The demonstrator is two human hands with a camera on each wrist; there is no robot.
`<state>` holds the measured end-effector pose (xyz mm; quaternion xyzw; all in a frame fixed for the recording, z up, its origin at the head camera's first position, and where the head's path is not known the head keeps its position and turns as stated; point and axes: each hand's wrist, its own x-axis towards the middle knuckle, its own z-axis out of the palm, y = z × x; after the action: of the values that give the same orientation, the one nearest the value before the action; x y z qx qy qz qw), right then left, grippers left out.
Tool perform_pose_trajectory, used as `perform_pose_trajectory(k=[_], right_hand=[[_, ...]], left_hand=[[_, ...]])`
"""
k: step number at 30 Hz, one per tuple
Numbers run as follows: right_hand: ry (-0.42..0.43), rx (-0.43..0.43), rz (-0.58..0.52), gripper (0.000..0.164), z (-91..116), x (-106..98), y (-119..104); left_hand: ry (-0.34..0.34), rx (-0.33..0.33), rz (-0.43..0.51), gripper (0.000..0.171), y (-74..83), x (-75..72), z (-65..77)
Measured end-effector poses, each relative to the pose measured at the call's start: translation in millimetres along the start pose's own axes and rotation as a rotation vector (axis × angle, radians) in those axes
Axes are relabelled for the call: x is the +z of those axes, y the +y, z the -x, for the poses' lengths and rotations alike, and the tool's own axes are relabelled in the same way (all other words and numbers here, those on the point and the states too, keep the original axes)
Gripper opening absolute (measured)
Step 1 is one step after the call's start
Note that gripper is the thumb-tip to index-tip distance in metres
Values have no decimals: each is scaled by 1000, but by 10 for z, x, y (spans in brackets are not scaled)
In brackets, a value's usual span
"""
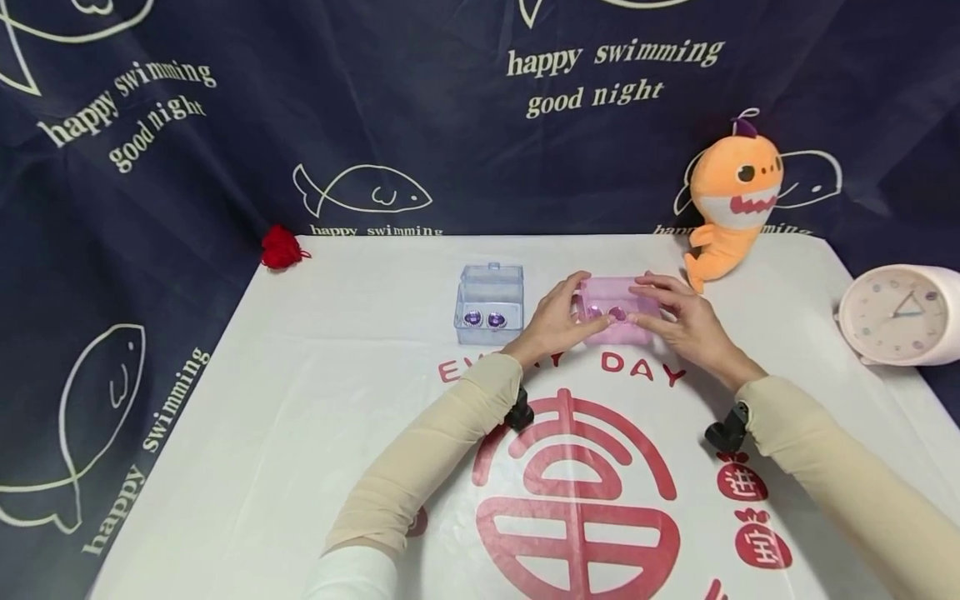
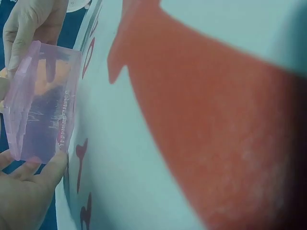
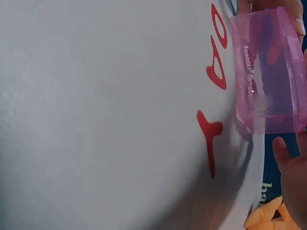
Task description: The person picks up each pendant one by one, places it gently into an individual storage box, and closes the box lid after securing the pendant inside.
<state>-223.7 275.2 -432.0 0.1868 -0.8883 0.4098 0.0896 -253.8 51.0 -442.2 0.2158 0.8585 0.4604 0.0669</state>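
A small translucent pink box (image 1: 619, 332) stands on the table between both hands, its lid (image 3: 288, 43) lying over the top. Purple gems (image 1: 617, 314) show inside it through the plastic. From the left side, my left hand (image 1: 558, 321) grips the box, thumb along the front and fingers at the side and back. The right hand (image 1: 686, 321) holds the opposite end, with fingers at the lid's corner and the thumb low at the front. Just left of them, a clear blue box (image 1: 491, 335) sits with its lid raised and two purple gems (image 1: 496, 320) inside.
An orange plush shark (image 1: 735, 196) leans at the back right near the dark curtain. A round white clock (image 1: 896, 312) stands by the right edge. Some red yarn (image 1: 281, 247) lies at the far left corner. Red printing marks the white tablecloth (image 1: 337, 433).
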Motion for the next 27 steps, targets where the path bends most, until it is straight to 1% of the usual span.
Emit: perform_pose_trajectory(k=[4,6,7,9,11,13,14,16,18,19,21,22,23,25,26,27], right_hand=[[-7,14,14,44,-10,-16,-25],[3,8,34,43,-16,-15,-36],[28,-4,45,41,-23,-10,-44],[129,-26,66,34,-50,16,-86],[274,-58,41,26,-110,63,-174],[425,-80,-32,19,-206,128,-328],[484,-77,-78,18,-262,161,-443],[544,-59,-185,18,-379,226,-709],[543,10,-285,20,-482,282,-991],[527,57,-345,20,-539,322,-1081],[465,156,-453,23,-629,418,-1227],[427,210,-521,25,-673,475,-1269],[381,269,-582,27,-711,535,-1296],[285,379,-679,34,-772,672,-1299],[232,430,-700,38,-789,737,-1321],[186,484,-726,41,-810,805,-1328]], left_hand=[[-2,8,-46,81,38,-4,4],[18,33,-69,83,70,-9,19],[36,50,-82,83,93,-23,30],[77,94,-81,79,154,-84,55],[126,135,-72,74,226,-203,87],[165,141,-70,70,288,-379,129],[186,140,-75,69,303,-481,153],[226,126,-97,72,303,-707,213],[236,113,-123,78,249,-944,288],[240,109,-136,81,202,-1057,335],[241,102,-150,87,77,-1251,443],[233,86,-158,90,2,-1324,499],[225,61,-155,94,-77,-1375,554],[218,-5,-142,99,-240,-1421,663],[214,-43,-113,101,-324,-1415,708],[200,-88,-51,102,-397,-1400,752]])
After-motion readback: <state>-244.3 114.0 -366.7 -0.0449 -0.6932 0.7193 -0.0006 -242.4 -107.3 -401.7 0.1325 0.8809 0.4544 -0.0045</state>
